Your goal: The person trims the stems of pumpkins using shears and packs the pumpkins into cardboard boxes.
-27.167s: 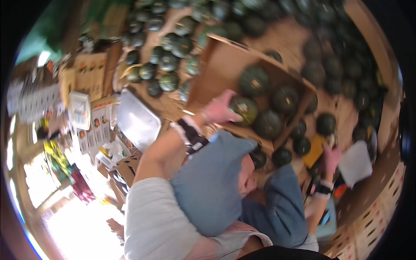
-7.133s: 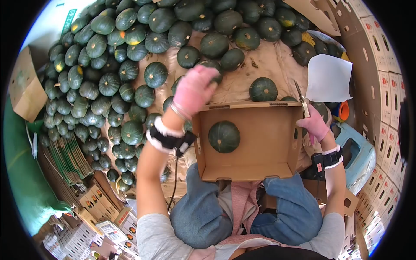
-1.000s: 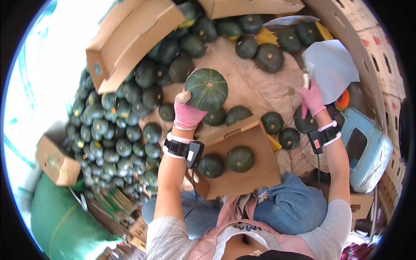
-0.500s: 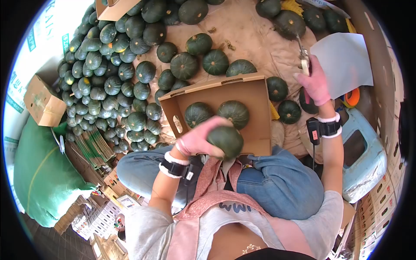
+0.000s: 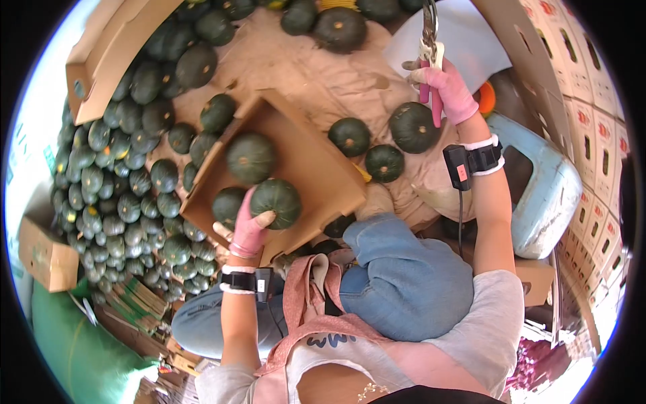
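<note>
My left hand (image 5: 247,227), in a pink glove, grips a dark green squash (image 5: 276,204) from its lower left side, inside the near part of a cardboard box (image 5: 316,165). Two more squashes lie in the box: one (image 5: 251,158) just beyond, the other (image 5: 229,207) partly behind my left hand. The box sits tilted in front of my legs. My right hand (image 5: 447,91), gloved in pink too, is closed on pruning shears (image 5: 431,57) with pink and white handles, their blades pointing away from me, above a pale sheet.
Loose squashes (image 5: 414,127) lie right of the box, and a large pile (image 5: 128,195) fills the left. An open carton (image 5: 111,54) stands at the upper left. A blue plastic stool (image 5: 548,195) is by my right arm. Printed cartons (image 5: 585,128) are stacked at far right.
Since half a second ago, the view has turned and the box appears rotated further left. My left hand has lowered its squash among the others. My right hand still holds the shears.
</note>
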A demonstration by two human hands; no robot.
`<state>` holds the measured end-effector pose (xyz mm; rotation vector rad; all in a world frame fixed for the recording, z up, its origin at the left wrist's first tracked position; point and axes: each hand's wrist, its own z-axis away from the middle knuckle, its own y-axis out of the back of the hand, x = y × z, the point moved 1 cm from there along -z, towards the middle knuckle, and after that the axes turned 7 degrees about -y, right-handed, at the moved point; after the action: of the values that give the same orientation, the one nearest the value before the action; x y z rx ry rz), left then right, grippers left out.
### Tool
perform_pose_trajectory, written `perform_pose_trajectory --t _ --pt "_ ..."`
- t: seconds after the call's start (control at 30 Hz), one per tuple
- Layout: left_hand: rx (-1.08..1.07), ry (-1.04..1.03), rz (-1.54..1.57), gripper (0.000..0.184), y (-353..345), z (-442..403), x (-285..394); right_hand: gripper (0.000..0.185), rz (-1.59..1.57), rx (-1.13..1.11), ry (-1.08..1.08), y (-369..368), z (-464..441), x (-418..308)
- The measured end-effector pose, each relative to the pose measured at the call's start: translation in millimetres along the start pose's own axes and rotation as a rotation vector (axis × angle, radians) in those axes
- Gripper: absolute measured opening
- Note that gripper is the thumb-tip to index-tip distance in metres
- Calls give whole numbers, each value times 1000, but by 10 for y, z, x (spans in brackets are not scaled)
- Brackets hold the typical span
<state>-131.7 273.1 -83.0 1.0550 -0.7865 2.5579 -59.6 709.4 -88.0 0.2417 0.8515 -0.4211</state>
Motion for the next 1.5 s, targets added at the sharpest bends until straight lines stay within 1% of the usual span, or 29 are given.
perform_pose_trajectory --t 0.03,0.07,0.1,0.13,0.23,0.3,0.37,0.4,0.43,0.47,0.5,0.53,0.57,0.63,0.67,0.77,0.87,0.9,0.93,1.0,1.03,1.07,1.1,1.2,1.23,1.33,1.37,1.47,1.5 --pt "6 8 -124 72 -17 -80 96 34 -21 8 -2 67 29 -64" --pt "-20 -5 -386 66 29 -159 160 33 -46 18 -2 144 52 -96" --pt "-52 0 -507 59 3 -188 197 31 -17 37 41 257 18 -71" --pt "-86 1 -630 52 -93 -212 303 32 84 47 -11 374 20 -43" --pt "-37 -206 -1585 38 -149 -152 411 32 355 72 -234 573 168 0" --pt "-58 -304 -1574 34 -488 -198 563 34 290 66 -236 590 209 205" --pt "-125 -450 -1495 32 -897 -308 637 38 429 133 -138 583 99 364" --pt "-192 -548 -1506 31 -1071 -405 627 39 546 206 -66 437 98 287" --pt "-261 -640 -1488 32 -1245 -496 591 47 654 268 92 277 93 121" --pt "-361 -569 -1514 37 -1435 -573 578 49 757 284 119 148 23 -21" --pt "-411 -614 -1521 39 -1654 -644 562 50 775 245 230 -4 6 -205" --pt "-436 -557 -1551 37 -1875 -700 539 52 759 179 359 -141 -103 -284" --pt "-511 -493 -1560 44 -1977 -808 423 52 623 116 376 -288 -270 -313" --pt "-636 -468 -1626 43 -2202 -959 276 54 462 -92 15 -551 -423 -571" --pt "-670 -466 -1642 44 -2258 -1031 174 55 418 -119 11 -647 -563 -595" --pt "-838 -397 -1739 48 -2315 -1102 114 57 609 56 -78 -669 -446 -772" --pt "-918 -346 -1723 49 -2203 -1208 331 59 545 47 -192 -298 -628 -340" --pt "-928 -330 -1779 49 -2149 -1313 424 56 553 217 -164 -137 -591 -221" --pt "-915 -324 -1871 49 -2115 -1438 552 53 559 388 -136 40 -537 -112" --pt "-783 -366 -2013 48 -2020 -1726 736 60 209 446 -158 436 -479 79" --pt "-733 -326 -2055 48 -2066 -1867 864 59 22 425 -195 634 -382 116" --pt "-715 -448 -2084 49 -1991 -2038 917 58 -167 404 -228 795 -286 137" --pt "-682 -409 -2087 52 -1963 -2218 946 53 -170 535 -82 864 -287 285" --pt "-539 -655 -2008 54 -2040 -2567 1014 44 -216 697 -81 711 -173 326" --pt "-533 -683 -1949 60 -2076 -2694 999 54 -174 675 -24 769 -242 480" --pt "-485 -721 -1787 73 -2319 -3153 884 54 193 627 -118 808 -112 502" --pt "-452 -688 -1753 76 -2429 -3281 840 53 268 429 -98 879 -60 483" --pt "-347 -563 -1723 80 -2600 -3531 785 52 580 189 -61 883 128 441" --pt "-323 -525 -1707 79 -2606 -3570 764 52 509 197 -35 888 146 446"
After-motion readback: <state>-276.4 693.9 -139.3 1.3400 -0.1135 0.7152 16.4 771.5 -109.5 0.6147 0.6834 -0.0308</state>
